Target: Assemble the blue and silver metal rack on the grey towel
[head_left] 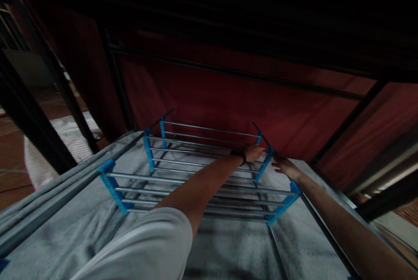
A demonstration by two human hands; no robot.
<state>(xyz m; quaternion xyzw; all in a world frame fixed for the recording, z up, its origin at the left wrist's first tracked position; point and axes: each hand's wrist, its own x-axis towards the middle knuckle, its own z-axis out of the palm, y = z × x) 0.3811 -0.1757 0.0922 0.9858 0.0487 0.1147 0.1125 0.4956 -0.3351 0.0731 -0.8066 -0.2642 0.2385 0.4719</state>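
A shelf rack of thin metal tubes and blue plastic brackets lies on a grey blanket. Several tiers of tubes run crosswise between long side poles. My left arm reaches across the tubes with a dark band on the wrist. My left hand is closed at the rack's right end, against a blue bracket; its fingertips are partly hidden. Just outside that bracket, my right hand is by the right side pole, its fingers spread apart. A nearer blue bracket sits beside my right forearm.
Grey blanket covers the surface below the rack. Dark metal bars frame the space, with a red curtain behind them. A striped cloth hangs at the left. Overhead is a dark, low structure.
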